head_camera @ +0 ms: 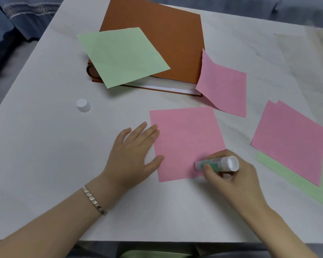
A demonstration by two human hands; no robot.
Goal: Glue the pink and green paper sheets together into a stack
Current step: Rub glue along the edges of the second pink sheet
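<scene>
The left hand (132, 151) lay flat with its fingers straight, the fingertips and thumb resting on the left edge of a pink sheet (186, 142) that lay flat on the white desk (45, 146). The right hand (231, 181) had its fingers and thumb curled round a glue stick (216, 163), tilted so that its tip met the pink sheet near the lower right corner while its white base pointed up and to the right. A silver bracelet (94, 200) sat on the left wrist. Well to the left of the sheet and beyond the left hand, a white cap (83, 105) stood alone on the desk. Farther back lay an orange folder (166, 40), thick with white pages, and a green sheet (122, 56) rested on its near left corner, overhanging the edge. A second pink sheet (224, 90) had one corner curled up against the folder's right side, the rest of it lying on the desk. At the right edge of the view lay more pink paper (295, 144), at least two sheets slightly offset, on top of green paper (291, 179) that showed along the near side and at the right. Blue fabric (17, 21) showed beyond the desk's far left corner.
</scene>
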